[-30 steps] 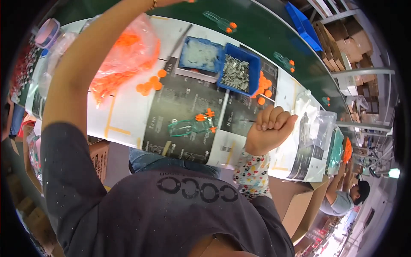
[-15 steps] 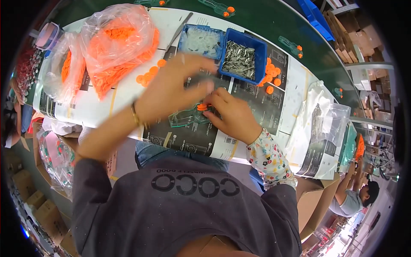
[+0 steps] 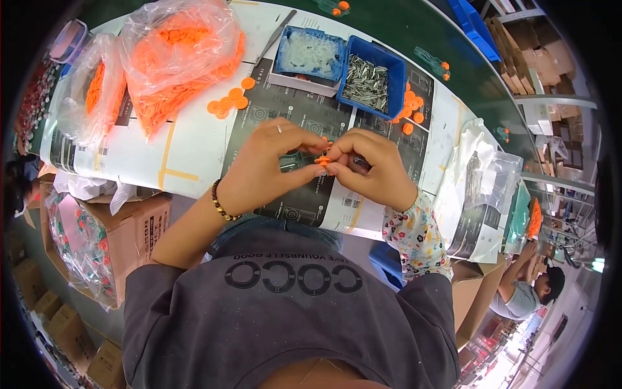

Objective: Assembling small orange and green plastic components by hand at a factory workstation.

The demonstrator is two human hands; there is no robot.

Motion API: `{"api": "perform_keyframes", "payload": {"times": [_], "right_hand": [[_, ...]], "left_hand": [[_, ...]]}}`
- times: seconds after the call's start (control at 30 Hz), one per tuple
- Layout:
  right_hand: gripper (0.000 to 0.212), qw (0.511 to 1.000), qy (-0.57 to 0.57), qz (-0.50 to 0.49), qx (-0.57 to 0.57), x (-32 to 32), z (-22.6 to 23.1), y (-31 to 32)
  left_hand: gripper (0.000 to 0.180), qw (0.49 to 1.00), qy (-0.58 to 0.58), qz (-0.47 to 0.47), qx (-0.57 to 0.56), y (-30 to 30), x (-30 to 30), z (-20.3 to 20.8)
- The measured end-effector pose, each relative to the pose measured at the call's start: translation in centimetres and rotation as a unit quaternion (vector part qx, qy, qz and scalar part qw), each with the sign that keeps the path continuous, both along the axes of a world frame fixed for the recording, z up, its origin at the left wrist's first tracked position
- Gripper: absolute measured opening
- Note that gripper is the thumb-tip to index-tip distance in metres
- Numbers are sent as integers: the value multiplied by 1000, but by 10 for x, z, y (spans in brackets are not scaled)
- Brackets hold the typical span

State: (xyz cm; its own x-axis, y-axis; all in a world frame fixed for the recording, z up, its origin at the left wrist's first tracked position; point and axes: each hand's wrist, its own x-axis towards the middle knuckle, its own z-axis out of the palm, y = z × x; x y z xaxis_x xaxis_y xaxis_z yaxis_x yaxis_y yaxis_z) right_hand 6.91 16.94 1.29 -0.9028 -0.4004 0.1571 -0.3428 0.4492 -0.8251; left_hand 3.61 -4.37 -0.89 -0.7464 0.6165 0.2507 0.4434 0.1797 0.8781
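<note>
My two hands meet over the dark printed sheet in the middle of the table. My left hand (image 3: 265, 162) is closed, thumb and fingertips gripping a clear green plastic piece (image 3: 291, 161) that shows in the gap of the hand. Orange discs (image 3: 324, 160) sit at the fingertips where both hands come together. My right hand (image 3: 376, 165) pinches at these discs with thumb and forefinger. Its other fingers are curled, and whether they hold anything is hidden. Just beyond stands a blue tub (image 3: 397, 71) of short metal pins (image 3: 366, 84).
Loose orange discs lie in two groups, one left (image 3: 228, 102) and one right (image 3: 409, 105) of the tub. A bag of orange parts (image 3: 181, 65) fills the far left. Beside the tub are a blue lid (image 3: 310, 55) and a metal blade (image 3: 275, 35). Green-and-orange pieces (image 3: 433, 63) rest on the green belt.
My left hand has come down from near the blue lid to the right hand, and its fingers have closed. The right hand has shifted slightly right. The view has shifted a little.
</note>
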Motion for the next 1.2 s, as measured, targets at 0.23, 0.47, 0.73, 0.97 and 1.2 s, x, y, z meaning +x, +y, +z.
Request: {"api": "perform_keyframes", "payload": {"times": [0.23, 0.47, 0.73, 0.97, 1.2], "right_hand": [[12, 998, -60, 31, -7, 3, 6, 6], [12, 998, -42, 17, 42, -3, -2, 4], [16, 961, 86, 64, 257, -25, -12, -4], [15, 918, 117, 53, 374, -19, -18, -21], [25, 995, 26, -85, 54, -11, -4, -19]], "left_hand": [[25, 979, -195, 2, 65, 5, 15, -2], [50, 996, -14, 56, 61, 13, 24, -25], [75, 982, 132, 87, -104, 16, 17, -42], [75, 977, 167, 55, -119, 13, 8, -40], [61, 970, 203, 18, -131, 5, 4, -42]]}}
